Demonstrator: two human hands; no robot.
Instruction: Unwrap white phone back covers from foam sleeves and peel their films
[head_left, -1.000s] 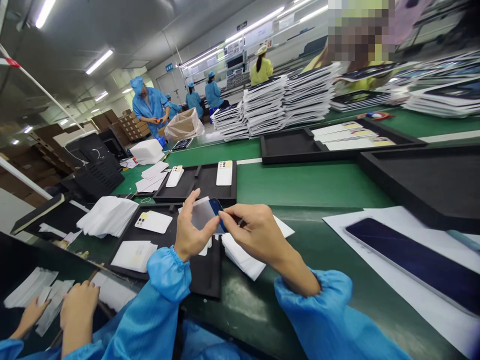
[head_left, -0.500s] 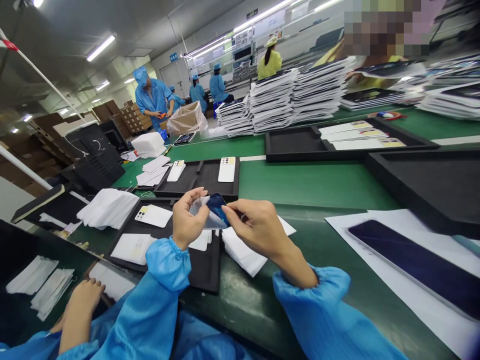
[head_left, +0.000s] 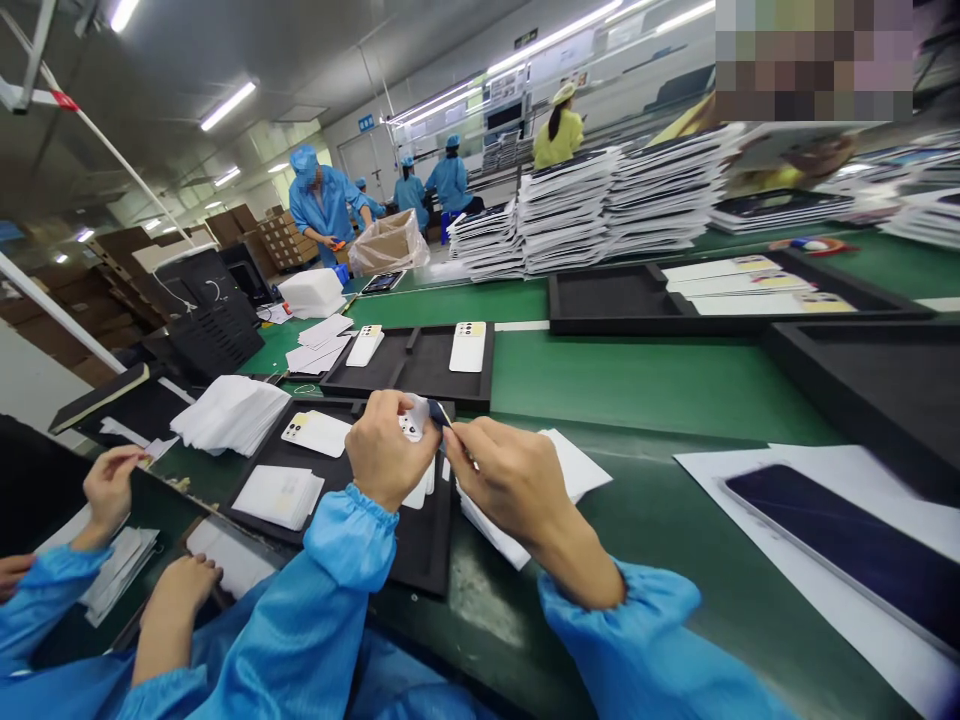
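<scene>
Above the black tray [head_left: 427,560], my left hand [head_left: 391,448] is closed around a thin white phone back cover [head_left: 411,422] with round camera holes. Its dark blue face shows only as a sliver between my hands. My right hand [head_left: 510,475] pinches the dark edge at the cover's near right side; the fingertips of both hands almost meet. Most of the cover is hidden by my fingers. In the tray beneath lie another white cover [head_left: 319,434] with a yellowish camera area and a pile of white covers [head_left: 276,495]. White sheets [head_left: 574,465] lie under my right hand.
A stack of white sheets [head_left: 229,412] stands left of the tray. Behind is a second black tray [head_left: 420,378] with white covers. A large dark phone [head_left: 847,550] lies on paper at right. Another person's hands [head_left: 109,495] are at lower left. Tall stacks [head_left: 566,215] stand at the back.
My left hand has turned, hiding more of the cover, and its dark face has swung mostly out of sight. The co-worker's raised hand has come into view at lower left.
</scene>
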